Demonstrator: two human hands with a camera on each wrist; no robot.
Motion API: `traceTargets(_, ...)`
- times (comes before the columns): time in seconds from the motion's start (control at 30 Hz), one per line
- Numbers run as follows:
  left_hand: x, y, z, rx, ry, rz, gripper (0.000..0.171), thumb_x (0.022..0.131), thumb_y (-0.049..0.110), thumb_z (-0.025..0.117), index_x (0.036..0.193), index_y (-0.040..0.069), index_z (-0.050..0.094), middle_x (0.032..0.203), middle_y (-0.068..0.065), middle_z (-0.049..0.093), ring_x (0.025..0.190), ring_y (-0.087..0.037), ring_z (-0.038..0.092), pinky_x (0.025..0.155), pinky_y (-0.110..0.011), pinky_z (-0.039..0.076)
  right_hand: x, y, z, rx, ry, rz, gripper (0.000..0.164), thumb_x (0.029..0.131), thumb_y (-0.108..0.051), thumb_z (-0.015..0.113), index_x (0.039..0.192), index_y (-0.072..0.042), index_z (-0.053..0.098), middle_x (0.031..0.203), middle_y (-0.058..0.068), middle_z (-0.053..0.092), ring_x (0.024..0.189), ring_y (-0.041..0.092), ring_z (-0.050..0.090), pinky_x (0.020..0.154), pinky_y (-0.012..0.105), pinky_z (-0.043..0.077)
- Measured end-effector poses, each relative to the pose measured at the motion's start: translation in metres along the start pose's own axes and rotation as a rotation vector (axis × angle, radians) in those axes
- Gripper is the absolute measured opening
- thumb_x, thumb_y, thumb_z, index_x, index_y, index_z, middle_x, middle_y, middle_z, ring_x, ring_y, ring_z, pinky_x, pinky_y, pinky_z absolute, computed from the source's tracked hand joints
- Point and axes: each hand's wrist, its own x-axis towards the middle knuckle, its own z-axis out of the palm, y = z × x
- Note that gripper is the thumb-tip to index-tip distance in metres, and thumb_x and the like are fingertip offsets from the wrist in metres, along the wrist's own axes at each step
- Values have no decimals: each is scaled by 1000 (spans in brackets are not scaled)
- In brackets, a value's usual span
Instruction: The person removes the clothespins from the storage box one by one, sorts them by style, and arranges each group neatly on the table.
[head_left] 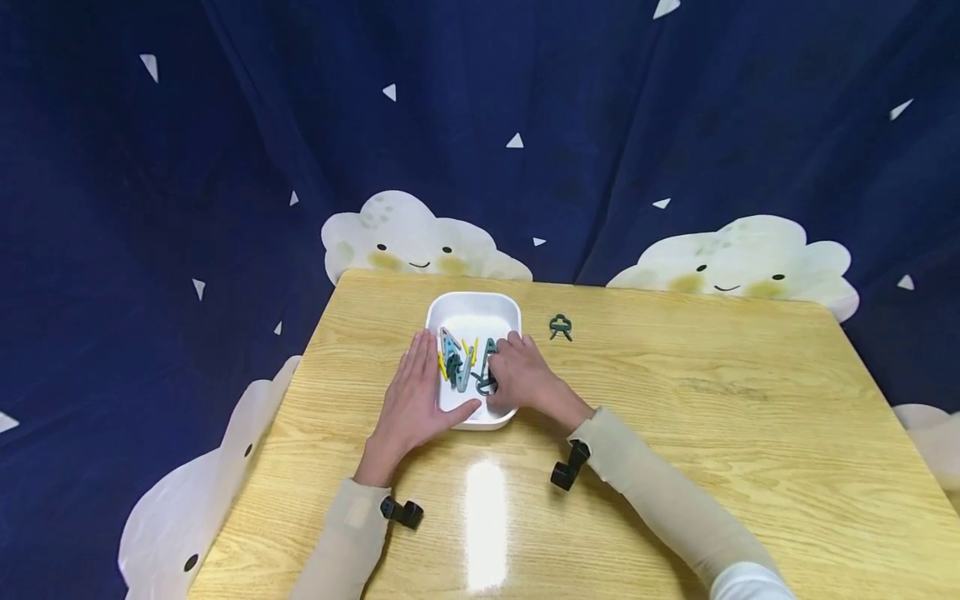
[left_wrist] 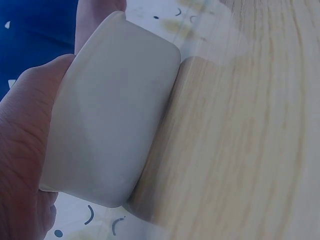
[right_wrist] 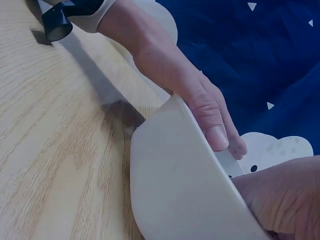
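Note:
A white plastic tub (head_left: 480, 303) stands on the wooden table, holding several clothes pegs (head_left: 465, 371) in grey-green, blue and yellow. My left hand (head_left: 412, 392) lies along the tub's left side with straight fingers, its thumb stretched over the near rim. Seen from the right wrist, that left hand (right_wrist: 200, 100) rests over the rim. My right hand (head_left: 525, 375) reaches over the right wall into the tub, fingers bent downward. Close beside those fingers is a dark green clip (head_left: 483, 384); I cannot tell whether they pinch it, since the tub wall and hand hide the fingertips.
Another dark green clip (head_left: 561, 327) lies on the table (head_left: 712, 417) right of the tub. Behind the table hangs a dark blue curtain (head_left: 480, 100) with white triangles and clouds. Each wrist carries a small black camera (head_left: 566, 473).

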Motion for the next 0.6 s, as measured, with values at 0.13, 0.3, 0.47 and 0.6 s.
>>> traceTargets(0.13, 0, -1, 0, 1, -2, -1, 131, 84, 87, 53, 165, -4, 6, 174, -16, -2, 162, -31, 4, 131, -44, 12, -1, 0, -1, 10, 0, -13, 37, 77, -45, 87, 80, -16, 65, 89, 1, 53, 93, 24, 40, 82, 37, 32)
traceTargets(0.3, -1, -1, 0, -1, 19, 8, 130, 84, 86, 54, 165, -5, 9, 174, -20, 5, 162, -33, 7, 131, -46, 15, -2, 0, 1, 3, 32, -30, 45, 76, -56, 87, 78, -17, 65, 88, -1, 52, 91, 23, 40, 82, 37, 33)
traceTargets(0.47, -1, -1, 1, 4, 39, 21, 130, 84, 85, 56, 164, -6, 11, 173, -23, 10, 161, -34, 9, 130, -47, 16, -3, 0, 4, 11, 51, -33, 48, 76, -60, 86, 75, -19, 63, 86, -2, 52, 90, 22, 40, 81, 37, 32)
traceTargets(0.6, -1, -1, 1, 3, 32, 19, 130, 83, 85, 56, 165, -5, 11, 174, -22, 9, 162, -33, 7, 131, -46, 15, -4, 1, 5, 3, 47, -40, 47, 76, -61, 85, 75, -19, 62, 85, -2, 52, 88, 21, 39, 80, 36, 31)
